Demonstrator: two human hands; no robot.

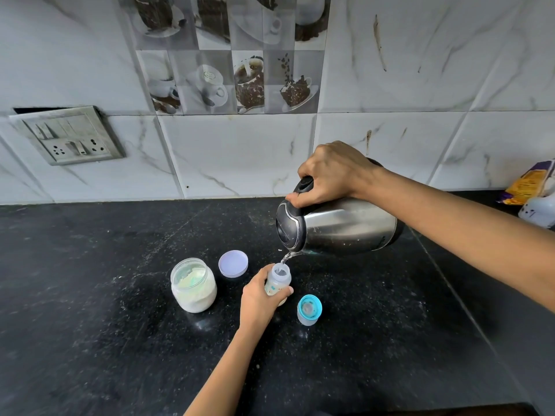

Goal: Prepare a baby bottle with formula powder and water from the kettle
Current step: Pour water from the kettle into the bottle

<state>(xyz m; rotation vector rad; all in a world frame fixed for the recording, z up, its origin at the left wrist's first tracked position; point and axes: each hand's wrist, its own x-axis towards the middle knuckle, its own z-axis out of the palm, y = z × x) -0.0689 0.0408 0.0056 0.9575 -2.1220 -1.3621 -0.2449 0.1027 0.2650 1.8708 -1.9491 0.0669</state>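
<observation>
Steel kettle, gripped by right hand, streams water into bottle left hand grips; jar holds powder.

Black counter — marble-tiled wall

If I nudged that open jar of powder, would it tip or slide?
Probably slide rather than tip: the jar looks squat and wide, with powder sitting low inside. Its lid lies off beside it, so a hard shove could spill some.
</observation>
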